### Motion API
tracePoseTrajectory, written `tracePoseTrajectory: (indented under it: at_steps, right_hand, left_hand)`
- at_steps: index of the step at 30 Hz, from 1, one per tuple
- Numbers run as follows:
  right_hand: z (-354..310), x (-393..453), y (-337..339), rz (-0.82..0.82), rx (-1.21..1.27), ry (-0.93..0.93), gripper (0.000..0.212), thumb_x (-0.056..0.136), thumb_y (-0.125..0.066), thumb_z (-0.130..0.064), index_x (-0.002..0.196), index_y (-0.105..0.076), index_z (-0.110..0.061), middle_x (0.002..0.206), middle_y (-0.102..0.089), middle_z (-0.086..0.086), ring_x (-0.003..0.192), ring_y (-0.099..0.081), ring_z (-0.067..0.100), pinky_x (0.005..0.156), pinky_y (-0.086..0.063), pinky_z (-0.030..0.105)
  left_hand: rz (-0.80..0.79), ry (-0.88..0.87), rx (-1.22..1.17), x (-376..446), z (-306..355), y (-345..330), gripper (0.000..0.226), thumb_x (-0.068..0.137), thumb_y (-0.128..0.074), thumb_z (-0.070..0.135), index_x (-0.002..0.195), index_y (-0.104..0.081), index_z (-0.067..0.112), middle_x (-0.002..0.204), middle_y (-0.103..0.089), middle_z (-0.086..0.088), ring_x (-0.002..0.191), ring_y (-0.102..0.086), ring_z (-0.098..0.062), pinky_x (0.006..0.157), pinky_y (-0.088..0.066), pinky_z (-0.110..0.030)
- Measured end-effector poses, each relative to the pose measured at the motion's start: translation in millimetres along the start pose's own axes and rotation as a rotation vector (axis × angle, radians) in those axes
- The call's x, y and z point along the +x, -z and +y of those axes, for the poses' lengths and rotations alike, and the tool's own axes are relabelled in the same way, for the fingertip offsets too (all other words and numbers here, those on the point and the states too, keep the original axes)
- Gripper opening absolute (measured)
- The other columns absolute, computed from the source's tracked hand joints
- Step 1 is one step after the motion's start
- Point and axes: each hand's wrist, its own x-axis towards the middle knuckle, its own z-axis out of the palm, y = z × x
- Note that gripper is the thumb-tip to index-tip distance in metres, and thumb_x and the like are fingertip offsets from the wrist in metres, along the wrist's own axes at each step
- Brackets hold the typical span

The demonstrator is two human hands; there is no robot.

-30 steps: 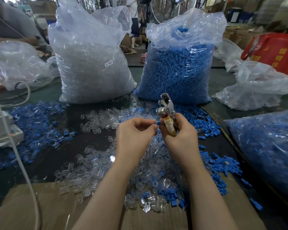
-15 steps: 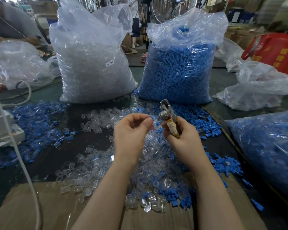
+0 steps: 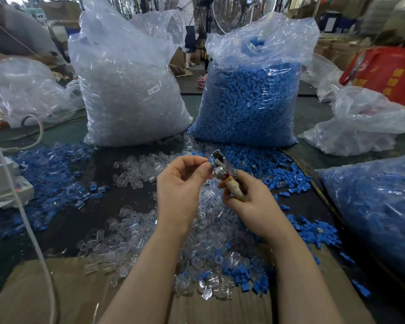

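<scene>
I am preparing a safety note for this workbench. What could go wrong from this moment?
1. The left hand has its fingertips right at the metal head of the tool that the right hand grips; if the tool closes, a finger might be pinched.
2. A small part slipping there would probably fall among the loose clear pieces and blue pieces below, and be hard to find again.

We see a shiny bare-metal tool head (image 3: 216, 161), its handle (image 3: 236, 192) wrapped in what may be worn yellowed tape, glossy crinkled clear plastic bags (image 3: 126, 90), matt blue plastic plugs (image 3: 313, 232), glassy transparent plastic caps (image 3: 138, 167), matt brown cardboard (image 3: 80, 295).
</scene>
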Motion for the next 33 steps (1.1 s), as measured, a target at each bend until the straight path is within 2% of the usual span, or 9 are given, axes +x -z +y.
tracePoseTrajectory:
  at_steps: [4,8,13,16,19,22,25,29,33]
  right_hand:
    - [1.8,0.5,0.6,0.003,-0.035,-0.005,0.022,0.072,-0.053,-0.024,0.093,-0.061,-0.027,0.076,-0.062,-0.007,0.072,-0.055,0.027,0.068,-0.048,0.05]
    - [3.7,1.2,0.0,0.03,-0.067,0.006,0.022,0.069,-0.049,-0.022,0.086,-0.059,-0.031,0.069,-0.059,-0.026,0.058,-0.047,0.008,0.059,-0.044,0.04]
    - [3.4,-0.5,-1.9,0.091,-0.111,0.028,0.02,0.069,-0.047,-0.021,0.084,-0.06,-0.025,0.064,-0.058,-0.013,0.056,-0.049,0.018,0.057,-0.045,0.047]
    - [2.1,-0.3,-3.1,0.101,-0.136,0.039,0.019,0.069,-0.047,-0.021,0.083,-0.059,-0.024,0.066,-0.059,-0.018,0.057,-0.049,0.016,0.057,-0.046,0.047]
    - [1.1,0.1,-4.9,0.099,-0.138,0.049,0.018,0.07,-0.048,-0.023,0.084,-0.058,-0.021,0.067,-0.058,-0.003,0.061,-0.051,0.025,0.058,-0.047,0.051]
    - [0.9,0.1,-6.7,0.124,-0.153,0.046,0.016,0.071,-0.049,-0.026,0.084,-0.057,-0.021,0.066,-0.057,-0.001,0.062,-0.051,0.024,0.057,-0.045,0.046]
    - [6.1,-0.1,-2.0,0.202,-0.243,0.019,0.012,0.071,-0.048,-0.029,0.081,-0.052,-0.023,0.062,-0.053,-0.005,0.058,-0.047,0.014,0.052,-0.035,0.035]
    - [14.3,1.8,5.5,0.297,-0.394,-0.1,0.009,0.081,-0.056,-0.023,0.081,-0.047,-0.026,0.065,-0.055,-0.007,0.057,-0.047,0.013,0.048,-0.028,0.03]
    - [18.9,2.6,7.8,0.381,-0.533,-0.253,0.013,0.087,-0.058,-0.022,0.081,-0.047,-0.024,0.067,-0.055,-0.003,0.059,-0.049,0.017,0.052,-0.037,0.032]
  left_hand:
    - [-0.02,-0.005,-0.004,-0.6,0.4,0.2,0.013,0.086,-0.069,0.0,0.085,-0.069,0.013,0.075,-0.073,0.005,0.072,-0.068,-0.006,0.07,-0.052,-0.016]
    - [-0.026,-0.004,-0.02,-0.5,1.1,-0.7,0.012,0.086,-0.068,-0.001,0.085,-0.069,0.012,0.074,-0.072,0.006,0.071,-0.067,-0.004,0.069,-0.052,-0.015]
    - [-0.026,-0.001,-0.032,-1.3,3.0,-3.1,0.01,0.086,-0.066,-0.002,0.087,-0.068,0.008,0.072,-0.071,0.008,0.07,-0.065,-0.002,0.067,-0.05,-0.013]
    - [-0.013,-0.005,-0.028,-0.6,3.2,-3.2,0.011,0.087,-0.067,-0.001,0.086,-0.068,0.009,0.072,-0.071,0.008,0.069,-0.064,-0.002,0.067,-0.05,-0.014]
    - [-0.005,0.009,-0.031,-0.1,2.9,-2.6,0.01,0.086,-0.068,0.0,0.086,-0.069,0.009,0.073,-0.071,0.007,0.069,-0.065,-0.003,0.067,-0.05,-0.015]
    - [-0.007,0.04,-0.011,4.4,5.5,5.6,0.009,0.084,-0.071,0.002,0.086,-0.071,0.01,0.076,-0.074,0.0,0.07,-0.068,-0.008,0.067,-0.052,-0.016]
    - [0.09,0.077,0.202,14.4,6.1,33.0,0.01,0.082,-0.076,0.009,0.084,-0.073,0.018,0.075,-0.074,0.0,0.069,-0.07,-0.009,0.066,-0.052,-0.018]
    - [0.356,0.005,0.896,24.5,6.2,92.7,0.003,0.084,-0.075,0.022,0.086,-0.075,0.025,0.08,-0.071,0.009,0.067,-0.058,-0.001,0.073,-0.046,-0.026]
    - [0.53,0.155,1.219,25.0,-0.4,132.7,0.01,0.088,-0.071,0.015,0.094,-0.076,0.009,0.093,-0.072,-0.016,0.091,-0.062,-0.034,0.081,-0.05,-0.044]
